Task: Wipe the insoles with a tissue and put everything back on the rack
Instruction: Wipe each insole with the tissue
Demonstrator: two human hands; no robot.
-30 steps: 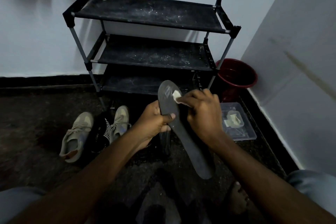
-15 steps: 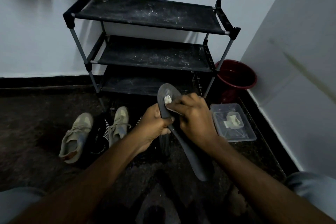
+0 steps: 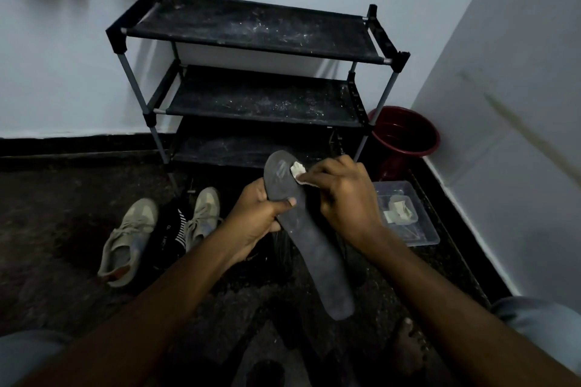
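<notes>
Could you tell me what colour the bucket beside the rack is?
Dark red bucket, clearest in the head view.

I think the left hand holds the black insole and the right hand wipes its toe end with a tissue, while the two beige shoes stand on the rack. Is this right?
Not fully. In the head view the beige shoes lie on the floor, left of the rack, whose visible shelves hold nothing. The rest is right: left hand holds the insole, right hand wipes with the tissue.

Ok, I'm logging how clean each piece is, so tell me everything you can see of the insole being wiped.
The insole is a long, flat, dark piece, foam-like, with faint pale marks near its rounded far end. It is held in the air, slanting, its other end toward the person. The left hand grips it near the far end, thumb across its face. The right hand presses a crumpled white tissue against its far edge.
</notes>
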